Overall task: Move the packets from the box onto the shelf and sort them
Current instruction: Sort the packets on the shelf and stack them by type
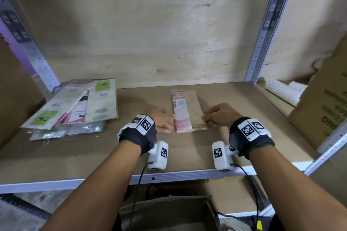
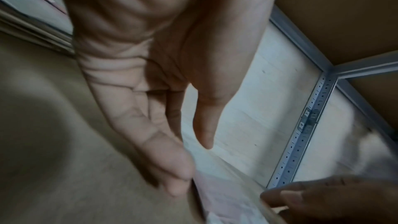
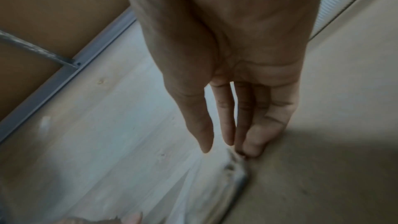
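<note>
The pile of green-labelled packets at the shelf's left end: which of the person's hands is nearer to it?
Left. The left hand lies between the pile and the pink packet; the right hand is beyond that packet.

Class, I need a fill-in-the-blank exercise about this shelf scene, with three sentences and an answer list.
1. The pink packet lies flat on the shelf between the person's two ____.
2. The label on the pile of packets at the left reads ENE on a ____ patch.
3. The left hand touches the pink packet's ____ edge, while the right hand is at the opposite edge.

Missing words: hands; green; left
</note>
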Available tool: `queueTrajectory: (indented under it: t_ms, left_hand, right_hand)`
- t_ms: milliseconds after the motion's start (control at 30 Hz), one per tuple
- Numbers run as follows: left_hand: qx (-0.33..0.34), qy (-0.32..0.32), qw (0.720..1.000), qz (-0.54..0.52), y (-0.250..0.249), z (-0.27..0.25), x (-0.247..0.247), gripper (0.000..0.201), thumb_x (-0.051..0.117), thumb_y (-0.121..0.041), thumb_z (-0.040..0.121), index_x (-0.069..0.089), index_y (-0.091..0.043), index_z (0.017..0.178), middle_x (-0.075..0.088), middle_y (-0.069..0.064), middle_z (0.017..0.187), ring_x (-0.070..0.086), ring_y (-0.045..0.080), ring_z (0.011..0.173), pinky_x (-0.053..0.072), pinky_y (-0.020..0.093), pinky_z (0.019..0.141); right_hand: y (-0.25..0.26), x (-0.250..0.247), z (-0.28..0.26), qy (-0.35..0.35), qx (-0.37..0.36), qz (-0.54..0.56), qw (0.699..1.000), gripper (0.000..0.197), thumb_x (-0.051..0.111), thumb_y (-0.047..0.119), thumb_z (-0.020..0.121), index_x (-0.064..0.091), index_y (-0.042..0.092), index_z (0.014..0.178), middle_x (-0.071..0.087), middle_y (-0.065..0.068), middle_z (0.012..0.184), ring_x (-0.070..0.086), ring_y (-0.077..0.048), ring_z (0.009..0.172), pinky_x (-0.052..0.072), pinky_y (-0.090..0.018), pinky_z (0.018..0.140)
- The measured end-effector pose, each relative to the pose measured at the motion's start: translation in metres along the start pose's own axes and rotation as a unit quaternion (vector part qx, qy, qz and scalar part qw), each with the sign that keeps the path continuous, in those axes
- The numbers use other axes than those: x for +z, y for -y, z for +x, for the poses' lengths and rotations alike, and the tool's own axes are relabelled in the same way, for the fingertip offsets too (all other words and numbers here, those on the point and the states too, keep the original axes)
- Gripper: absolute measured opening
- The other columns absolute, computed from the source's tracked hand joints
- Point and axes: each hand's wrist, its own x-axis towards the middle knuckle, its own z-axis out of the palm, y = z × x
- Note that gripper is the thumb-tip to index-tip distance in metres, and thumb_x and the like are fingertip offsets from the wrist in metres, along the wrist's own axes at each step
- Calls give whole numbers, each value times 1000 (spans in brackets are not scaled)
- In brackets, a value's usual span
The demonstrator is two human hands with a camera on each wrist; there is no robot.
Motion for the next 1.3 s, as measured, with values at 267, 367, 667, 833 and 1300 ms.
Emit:
queueTrajectory:
  t_ms: [267,367,667,833,1300]
  left_hand:
    - [14,32,999,14,-15,-4,18,36,64,1,93,57,13,126,64,31,123,65,38,115,55,38,90]
    - [22,40,999,19,-22,1,29,38,64,0,93,56,13,128,63,31,124,64,38,116,54,35,89]
    - [22,94,995,12,-60,36,100,34,62,2,94,56,11,126,63,30,126,65,37,115,55,35,89]
    - [12,129,991,-24,-74,54,145,35,56,3,97,49,8,131,58,28,134,58,35,126,50,37,100]
    - [19,137,987,-81,-82,71,187,17,58,13,91,53,-2,87,63,30,124,64,40,113,60,29,54]
  right_hand:
    - [1,6,6,-22,-30,-23,999,27,82,17,76,72,9,100,73,-11,103,71,-24,97,58,-40,92]
    - [-4,-7,8,-41,-32,-26,998,20,82,16,77,72,11,94,73,-10,98,71,-25,94,58,-40,91]
    - [-35,-67,11,-139,-24,-95,985,10,74,20,84,77,14,92,66,6,78,59,-9,78,42,-20,66]
    - [-52,-96,15,-179,-4,-120,977,14,68,20,87,76,14,97,69,-3,97,58,-16,93,40,-23,79]
    - [-63,-120,8,-214,12,-125,969,23,65,20,89,75,12,108,71,-7,114,62,-24,110,39,-22,81]
